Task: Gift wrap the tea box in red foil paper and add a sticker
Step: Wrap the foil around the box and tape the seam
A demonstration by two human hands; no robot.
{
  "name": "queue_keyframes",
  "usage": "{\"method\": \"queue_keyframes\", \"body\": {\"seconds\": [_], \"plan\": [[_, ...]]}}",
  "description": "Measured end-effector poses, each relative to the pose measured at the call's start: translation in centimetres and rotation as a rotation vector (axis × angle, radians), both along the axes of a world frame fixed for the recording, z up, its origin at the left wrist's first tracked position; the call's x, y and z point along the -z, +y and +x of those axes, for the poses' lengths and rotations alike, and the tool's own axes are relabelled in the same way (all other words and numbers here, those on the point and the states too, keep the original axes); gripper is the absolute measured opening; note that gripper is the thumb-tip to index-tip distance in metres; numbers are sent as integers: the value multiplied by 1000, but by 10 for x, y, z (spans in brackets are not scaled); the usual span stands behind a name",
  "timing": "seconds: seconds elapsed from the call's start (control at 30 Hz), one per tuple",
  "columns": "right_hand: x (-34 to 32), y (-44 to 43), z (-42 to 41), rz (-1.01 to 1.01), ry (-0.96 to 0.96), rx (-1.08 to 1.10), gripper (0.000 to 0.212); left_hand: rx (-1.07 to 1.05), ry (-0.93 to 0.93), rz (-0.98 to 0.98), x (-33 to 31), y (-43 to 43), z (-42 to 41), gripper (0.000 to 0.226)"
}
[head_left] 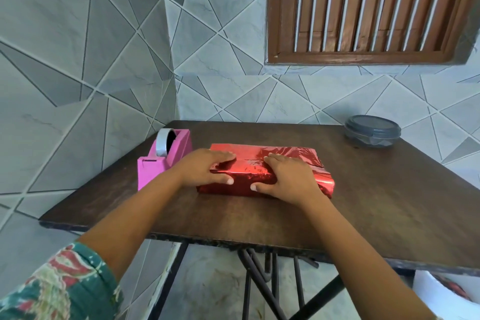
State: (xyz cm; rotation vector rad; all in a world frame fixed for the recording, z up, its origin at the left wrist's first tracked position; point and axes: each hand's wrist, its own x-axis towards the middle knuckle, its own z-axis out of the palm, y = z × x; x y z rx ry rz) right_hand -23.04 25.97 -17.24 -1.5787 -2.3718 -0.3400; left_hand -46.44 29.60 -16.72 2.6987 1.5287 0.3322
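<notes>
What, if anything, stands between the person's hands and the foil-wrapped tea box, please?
Nothing visible does: the left hand and right hand both rest on the foil-wrapped tea box; the pink tape dispenser stands aside.

It's a home (tiled walls, louvred window).

Tea box wrapped in shiny, wrinkled red foil paper, lying flat at the table's centre, seam along the top.
</notes>
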Motion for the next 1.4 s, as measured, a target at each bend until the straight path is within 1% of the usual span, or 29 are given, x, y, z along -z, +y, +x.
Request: {"method": "queue_keyframes", "body": {"seconds": [0.07,0.17,0.3,0.43,0.5,0.57,0.63,0.7,0.77,0.8,0.87,0.97,1.0,1.07,1.13,1.27,1.4], "plan": [[-5,2,-7,34,-12,-9,81,11,-21,49,4,2,-2,110],[-8,5,-22,5,-27,-108,88,55,-34,110,7,2,-3,104],[-3,9,-38,-32,-45,-189,76,86,-51,182,10,6,-5,99],[8,10,-41,-9,12,-195,67,41,-105,223,17,0,-4,100],[11,10,-41,16,31,-192,64,34,-97,219,17,-1,-4,101],[12,10,-41,31,44,-191,63,44,-121,156,11,-6,-7,97],[14,10,-42,36,55,-192,63,18,-226,96,-2,-13,-14,83],[15,10,-41,37,51,-189,63,-98,-396,163,-19,-20,-26,61],[15,10,-41,37,47,-185,62,-328,-541,286,-38,-24,-44,35],[15,11,-41,38,47,-183,62,-458,-563,301,-46,-25,-54,27],[14,10,-42,38,45,-180,62,-661,-567,215,-56,-27,-73,22],[13,9,-42,37,39,-166,62,-829,-584,21,-53,-30,-90,21],[13,8,-42,35,36,-161,62,-868,-623,-46,-50,-29,-93,21],[12,7,-42,26,32,-155,63,-897,-772,-180,-43,-29,-95,22],[11,6,-43,16,29,-150,63,-907,-901,-242,-39,-29,-92,21],[10,5,-43,7,29,-152,63,-902,-1028,-285,-34,-28,-88,13],[11,5,-43,22,30,-153,63,-902,-1087,-352,-31,-30,-85,14]]}}
